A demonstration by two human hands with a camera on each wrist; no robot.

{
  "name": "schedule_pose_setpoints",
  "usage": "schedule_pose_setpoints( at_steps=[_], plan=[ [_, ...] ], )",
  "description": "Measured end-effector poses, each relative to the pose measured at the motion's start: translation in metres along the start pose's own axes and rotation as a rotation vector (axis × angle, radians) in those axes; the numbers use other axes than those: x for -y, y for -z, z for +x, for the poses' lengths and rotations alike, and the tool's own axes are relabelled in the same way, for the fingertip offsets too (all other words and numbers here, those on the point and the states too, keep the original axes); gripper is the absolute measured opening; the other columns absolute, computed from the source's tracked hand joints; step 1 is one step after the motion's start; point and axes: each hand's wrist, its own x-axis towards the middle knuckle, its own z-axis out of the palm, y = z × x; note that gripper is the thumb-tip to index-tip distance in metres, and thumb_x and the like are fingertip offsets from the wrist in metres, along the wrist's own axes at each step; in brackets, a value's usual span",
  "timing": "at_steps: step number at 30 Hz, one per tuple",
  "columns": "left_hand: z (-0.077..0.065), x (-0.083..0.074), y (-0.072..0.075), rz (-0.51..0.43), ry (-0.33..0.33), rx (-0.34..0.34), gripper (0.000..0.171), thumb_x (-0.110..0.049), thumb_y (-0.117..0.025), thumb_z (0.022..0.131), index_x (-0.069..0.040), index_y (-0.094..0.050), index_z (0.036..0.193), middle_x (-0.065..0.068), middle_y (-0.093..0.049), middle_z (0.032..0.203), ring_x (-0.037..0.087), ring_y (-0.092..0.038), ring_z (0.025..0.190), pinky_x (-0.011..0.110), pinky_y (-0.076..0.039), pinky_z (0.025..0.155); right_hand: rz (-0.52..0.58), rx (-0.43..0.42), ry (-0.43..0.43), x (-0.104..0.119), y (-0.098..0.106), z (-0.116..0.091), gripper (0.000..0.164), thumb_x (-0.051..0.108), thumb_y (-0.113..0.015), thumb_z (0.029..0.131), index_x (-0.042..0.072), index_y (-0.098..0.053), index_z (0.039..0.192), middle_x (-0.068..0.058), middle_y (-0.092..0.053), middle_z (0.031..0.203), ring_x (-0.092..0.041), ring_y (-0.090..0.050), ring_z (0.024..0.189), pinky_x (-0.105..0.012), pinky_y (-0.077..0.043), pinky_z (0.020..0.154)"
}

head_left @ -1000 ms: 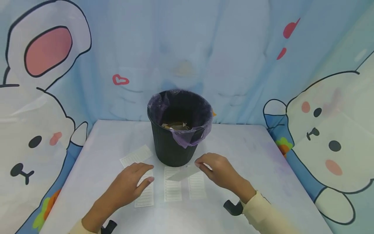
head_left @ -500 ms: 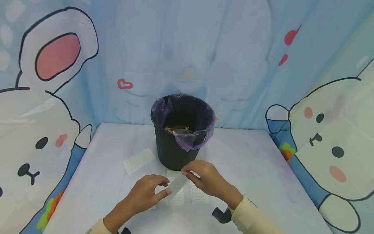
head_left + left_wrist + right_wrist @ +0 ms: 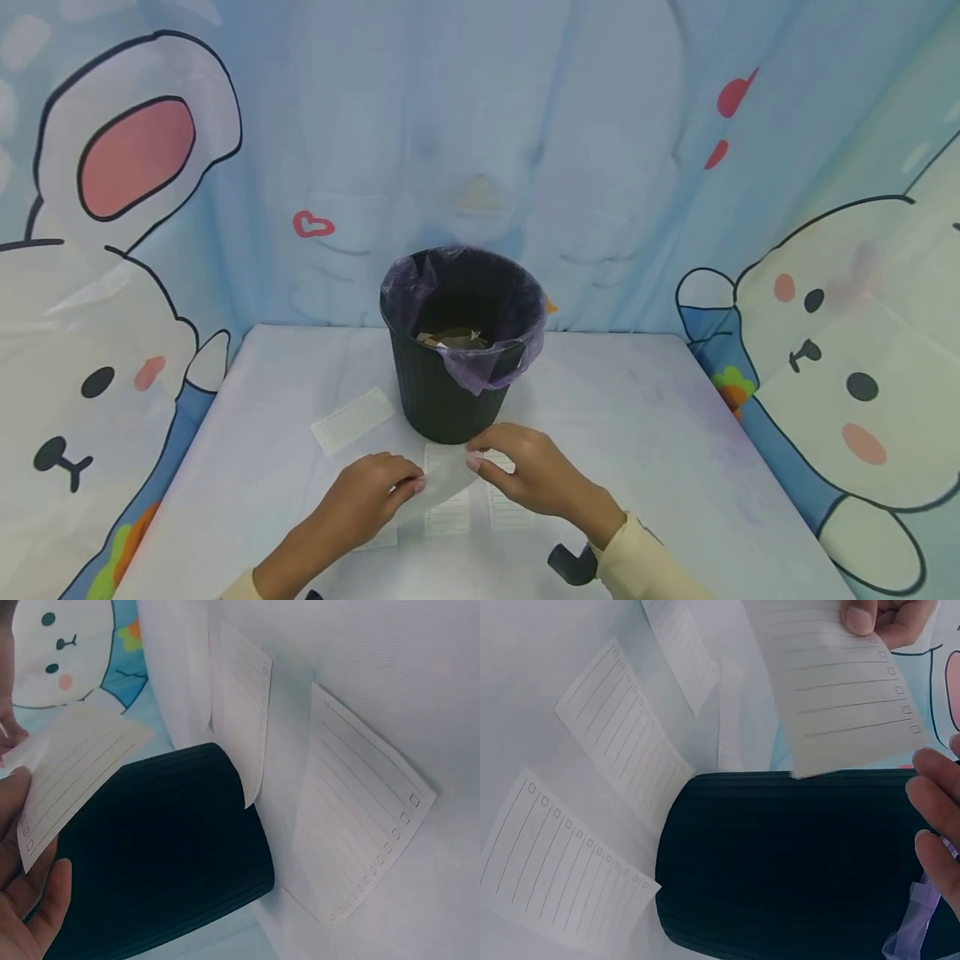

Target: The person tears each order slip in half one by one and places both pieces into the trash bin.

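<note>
Head view: left hand pinches ruled slip by edge, likely against creasing; right hand, fingers parted, near 2 o'clock end; black bin at 12 o'clock.

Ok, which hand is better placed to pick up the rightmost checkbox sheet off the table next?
Right, probably: the right hand is nearer the rightmost checkbox sheet, while the left hand pinches the raised sheet farther left.

Bin of ribbed, low-sheen plastic, liner at its five o'clock of crinkled, glossy plastic film, held sheet at the bin's six o'clock of thin, smooth, matt paper, desk surface matt and cloth-like, curtain at twelve o'clock of folded cloth with slight sheen
</note>
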Motion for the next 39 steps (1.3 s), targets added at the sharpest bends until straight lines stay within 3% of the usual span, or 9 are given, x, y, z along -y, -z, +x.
schedule_pose_setpoints(
  at_steps=[7, 13, 20, 31, 39],
  plan=[
    [0.004, -0.006, 0.003, 0.151, -0.104, 0.061, 0.004, -0.018, -0.078, 0.087, -0.016, -0.077, 0.090, -0.012, -0.071, 0.081, 0.004, -0.062, 0.074, 0.023, -0.047, 0.066, -0.075, 0.129, -0.029, 0.007, -0.010, 0.002, 0.035, 0.036, -0.066, 0.098, 0.012, -0.069, 0.124, 0.002, -0.072, 0.122, -0.014, -0.068, 0.111, -0.034, -0.056, 0.094],
    [0.008, -0.009, 0.005, 0.205, -0.142, 0.039, 0.006, -0.018, -0.080, 0.084, -0.018, -0.077, 0.089, -0.012, -0.068, 0.076, 0.003, -0.057, 0.069, 0.021, -0.044, 0.064, -0.060, 0.253, -0.020, 0.015, -0.028, 0.010, 0.032, 0.036, -0.059, 0.102, 0.012, -0.072, 0.118, 0.003, -0.075, 0.111, -0.010, -0.070, 0.102, -0.028, -0.056, 0.089],
    [0.002, -0.008, 0.001, 0.198, -0.113, 0.041, 0.005, -0.019, -0.080, 0.085, -0.018, -0.077, 0.089, -0.013, -0.070, 0.079, 0.003, -0.059, 0.071, 0.023, -0.044, 0.068, -0.017, 0.293, -0.035, 0.016, -0.044, 0.015, 0.013, 0.019, -0.064, 0.100, 0.015, -0.076, 0.103, 0.008, -0.076, 0.094, -0.001, -0.069, 0.085, -0.014, -0.054, 0.078],
    [0.005, -0.002, -0.003, 0.203, -0.100, 0.039, 0.004, -0.020, -0.080, 0.085, -0.018, -0.077, 0.088, -0.012, -0.071, 0.080, 0.004, -0.059, 0.070, 0.023, -0.045, 0.068, 0.003, 0.277, -0.042, 0.010, -0.054, 0.012, 0.011, 0.015, -0.064, 0.099, 0.013, -0.075, 0.099, 0.008, -0.075, 0.090, 0.002, -0.066, 0.078, -0.012, -0.053, 0.072],
    [-0.001, 0.000, -0.009, 0.242, -0.122, -0.015, 0.005, -0.020, -0.082, 0.083, -0.018, -0.077, 0.084, -0.013, -0.067, 0.075, 0.003, -0.054, 0.066, 0.023, -0.045, 0.068, 0.069, 0.274, -0.085, 0.010, -0.059, 0.008, 0.010, 0.015, -0.063, 0.098, 0.013, -0.072, 0.092, 0.012, -0.061, 0.073, 0.007, -0.043, 0.062, -0.006, -0.036, 0.057]
  ],
)
